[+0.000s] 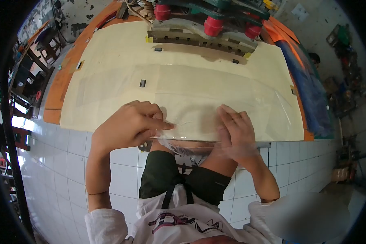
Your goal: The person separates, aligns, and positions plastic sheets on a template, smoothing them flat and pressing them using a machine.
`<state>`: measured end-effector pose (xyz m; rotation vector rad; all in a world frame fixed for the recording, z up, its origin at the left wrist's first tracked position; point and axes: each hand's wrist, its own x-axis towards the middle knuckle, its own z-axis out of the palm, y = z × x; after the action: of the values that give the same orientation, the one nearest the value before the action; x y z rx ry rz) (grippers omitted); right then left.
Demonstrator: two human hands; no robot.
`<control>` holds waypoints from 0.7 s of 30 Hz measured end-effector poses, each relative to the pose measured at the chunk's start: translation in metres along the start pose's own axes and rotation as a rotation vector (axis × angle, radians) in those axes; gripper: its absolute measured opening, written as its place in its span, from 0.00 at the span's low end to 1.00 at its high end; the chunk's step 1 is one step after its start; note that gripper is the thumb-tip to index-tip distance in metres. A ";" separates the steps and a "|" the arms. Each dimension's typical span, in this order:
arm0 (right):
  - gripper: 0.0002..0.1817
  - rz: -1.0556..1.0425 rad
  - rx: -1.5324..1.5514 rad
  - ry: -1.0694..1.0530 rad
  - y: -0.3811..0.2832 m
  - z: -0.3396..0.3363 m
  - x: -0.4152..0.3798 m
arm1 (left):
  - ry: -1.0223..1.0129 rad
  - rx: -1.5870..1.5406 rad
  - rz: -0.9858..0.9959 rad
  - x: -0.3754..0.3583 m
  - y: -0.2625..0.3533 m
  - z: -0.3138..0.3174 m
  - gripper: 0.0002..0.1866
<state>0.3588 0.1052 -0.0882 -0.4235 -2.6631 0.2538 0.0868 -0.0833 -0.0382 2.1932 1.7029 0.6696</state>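
The clear plastic sheet (199, 91) lay on the pale surface (114, 46), and its near edge hung over the side. The left hand (136, 124) pinched the sheet near that edge with its fingers. The right hand (236, 128) had its fingers close together; I couldn't tell if they gripped the sheet. A machine with red knobs (213, 26) stood at the back.

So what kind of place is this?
Probably a small workshop or factory: there's a red-and-green machine at the far side of the table, and clear plastic spread on top.
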 end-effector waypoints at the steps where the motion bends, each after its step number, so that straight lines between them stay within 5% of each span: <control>1: 0.27 0.000 0.000 0.001 0.001 0.000 0.004 | 0.044 0.005 0.020 0.000 -0.001 -0.001 0.19; 5: 0.27 0.073 0.040 -0.025 0.002 -0.006 0.021 | 0.304 -0.146 -0.093 0.007 0.013 0.005 0.17; 7: 0.27 0.091 0.000 -0.060 0.003 -0.010 0.027 | 0.639 -0.208 -0.089 0.014 0.016 0.020 0.18; 10: 0.31 0.078 -0.174 -0.096 0.013 -0.012 0.034 | 0.775 -0.321 -0.084 0.018 0.018 0.050 0.19; 12: 0.36 0.004 -0.117 -0.088 0.023 -0.011 0.036 | 0.694 -0.304 -0.081 0.015 0.017 0.059 0.23; 14: 0.37 -0.014 -0.119 -0.078 0.029 -0.009 0.038 | 0.773 -0.463 0.149 0.021 0.009 0.080 0.26; 15: 0.38 -0.037 -0.118 -0.064 0.031 -0.008 0.039 | 0.653 -0.473 0.134 0.015 0.007 0.079 0.28; 21: 0.41 0.030 -0.198 -0.172 0.024 -0.015 0.054 | 0.644 -0.406 0.247 0.014 0.002 0.085 0.26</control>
<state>0.3249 0.1469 -0.0593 -0.5248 -2.8650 0.0354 0.1354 -0.0658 -0.1074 2.0191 1.3578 1.7638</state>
